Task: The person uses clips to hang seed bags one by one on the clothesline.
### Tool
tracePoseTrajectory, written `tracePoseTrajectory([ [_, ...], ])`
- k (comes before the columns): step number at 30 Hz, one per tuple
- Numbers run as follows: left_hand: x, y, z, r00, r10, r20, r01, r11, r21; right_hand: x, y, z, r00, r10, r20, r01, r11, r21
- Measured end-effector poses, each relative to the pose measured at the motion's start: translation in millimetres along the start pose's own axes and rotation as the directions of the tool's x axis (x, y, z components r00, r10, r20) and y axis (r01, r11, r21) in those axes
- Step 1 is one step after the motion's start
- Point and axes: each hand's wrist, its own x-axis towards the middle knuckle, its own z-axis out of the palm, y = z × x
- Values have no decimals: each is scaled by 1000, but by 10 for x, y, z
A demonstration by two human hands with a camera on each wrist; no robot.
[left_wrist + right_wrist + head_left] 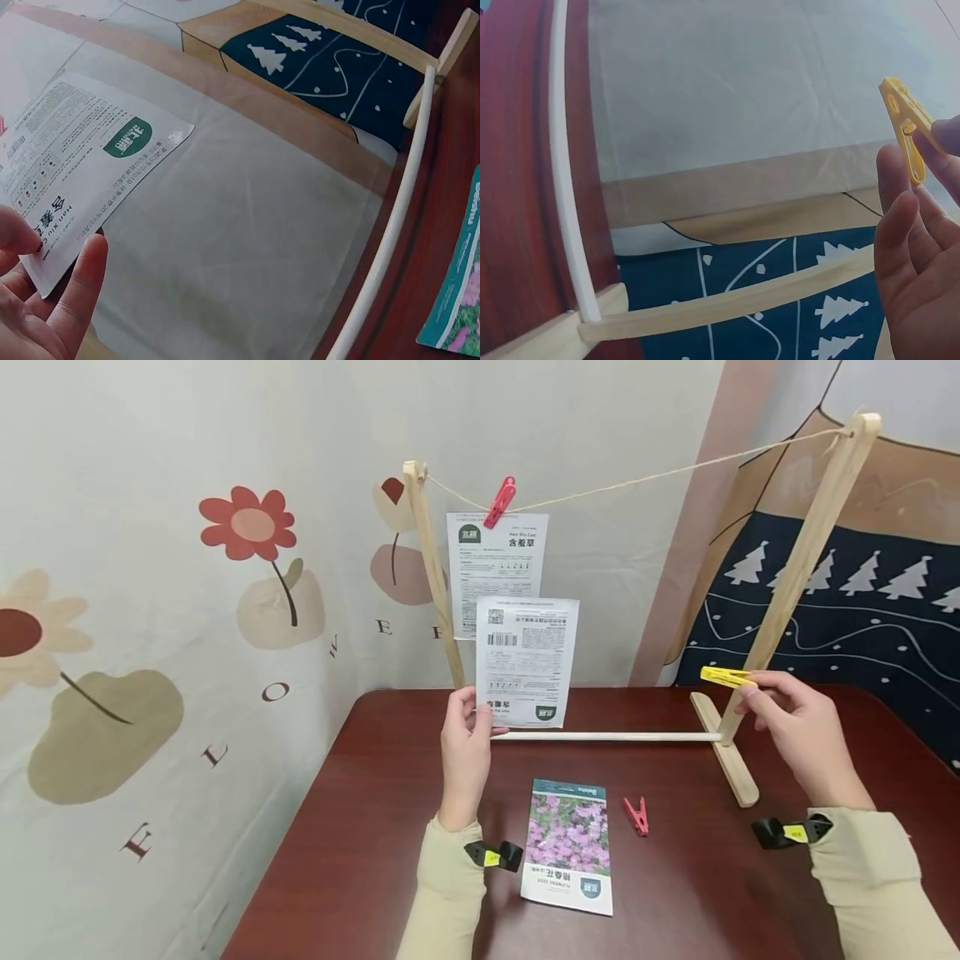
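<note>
A person's left hand (467, 752), raised before one wooden rack (798, 552), grips one of three packets (527, 662) in front of a hanging packet (491, 568) as the raised right hand (806, 722) pinches one yellow clothespin (723, 677), apart from two red clothespins (500, 502).

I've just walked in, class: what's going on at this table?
A person's left hand holds a white printed packet above the table. Their right hand pinches a yellow clip. A second printed packet hangs from the string, held by a red clip. A flower-pictured packet and another red clip lie on the table.
</note>
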Motion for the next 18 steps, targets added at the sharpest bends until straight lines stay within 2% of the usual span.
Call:
tracePoseTrajectory([
  [3,-6,140,18,1000,-10,13,11,999,-44,24,-26,-15,1000,-10,-11,10,1000,-9],
  [5,-2,179,37,1000,-7,12,8,998,-60,41,-48,-43,1000,-14,-11,14,1000,-17],
  [12,60,193,108,999,-31,31,36,987,-155,81,-124,-123,999,-31,-19,30,999,-35],
  [18,85,180,151,999,-32,27,37,981,-188,125,-204,-130,999,-34,-6,34,998,-50],
])
